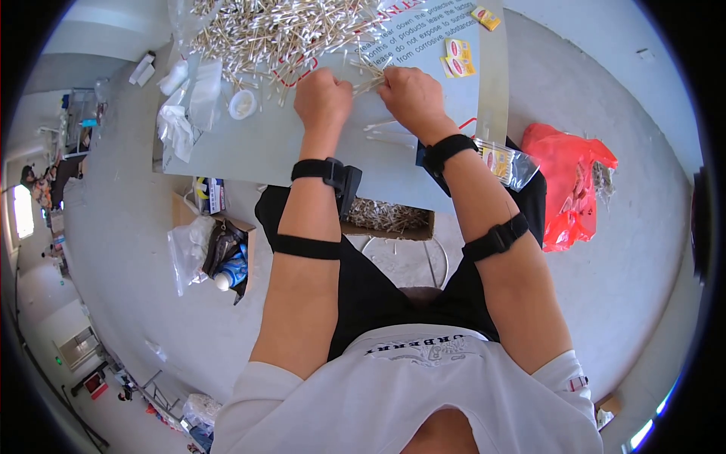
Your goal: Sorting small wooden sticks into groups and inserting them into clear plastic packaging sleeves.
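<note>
Cotton-swab heap (272, 38) blocks far L/ctr; cup (243, 105) & plastic bags (176, 132) crowd L edge. Free tabletop (387, 172) btwn forearms (308, 216), nr front edge.

At 11 o'clock, the cotton swabs (283, 34) have matt, soft-looking tips on smooth, wood-like sticks. The tabletop (393, 174) at 12 o'clock looks smooth. The red bag (560, 185) toward 3 o'clock is shiny, wrinkled plastic; the shirt (408, 390) at 6 o'clock, matt cloth.
</note>
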`<action>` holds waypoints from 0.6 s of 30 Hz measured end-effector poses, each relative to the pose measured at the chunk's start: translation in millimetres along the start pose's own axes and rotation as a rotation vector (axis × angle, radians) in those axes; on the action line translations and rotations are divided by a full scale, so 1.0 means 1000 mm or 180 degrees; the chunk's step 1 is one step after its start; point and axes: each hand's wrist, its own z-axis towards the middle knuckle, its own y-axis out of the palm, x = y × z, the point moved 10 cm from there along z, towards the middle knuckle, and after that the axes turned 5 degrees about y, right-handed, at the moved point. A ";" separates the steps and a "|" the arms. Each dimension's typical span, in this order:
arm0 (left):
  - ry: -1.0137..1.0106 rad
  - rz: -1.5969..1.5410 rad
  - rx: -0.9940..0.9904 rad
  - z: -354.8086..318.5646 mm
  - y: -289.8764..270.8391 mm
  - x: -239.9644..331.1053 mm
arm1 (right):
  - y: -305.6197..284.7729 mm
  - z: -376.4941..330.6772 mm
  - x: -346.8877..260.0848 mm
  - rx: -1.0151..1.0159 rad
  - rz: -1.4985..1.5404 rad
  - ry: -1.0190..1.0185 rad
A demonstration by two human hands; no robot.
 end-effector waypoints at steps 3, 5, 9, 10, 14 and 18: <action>-0.0119 -0.0473 -0.0129 -0.010 -0.012 -0.008 | 0.005 0.011 0.019 -0.0091 -0.0085 0.0307; 0.0567 -0.0667 -0.0181 -0.020 -0.018 0.002 | 0.004 0.017 0.025 -0.0178 0.0077 0.0426; 0.1393 -0.0641 -0.0277 -0.045 -0.015 0.027 | -0.004 0.020 0.029 -0.0200 0.0135 0.0301; 0.1496 -0.0720 -0.0465 -0.049 -0.009 0.034 | -0.008 0.019 0.032 -0.0280 0.0251 0.0385; 0.1163 -0.1268 -0.0091 -0.041 -0.011 0.039 | -0.019 0.017 0.047 -0.0002 0.0460 0.0621; 0.1323 -0.1007 0.0418 -0.024 -0.015 0.052 | -0.029 0.016 0.033 0.0388 0.0741 0.0127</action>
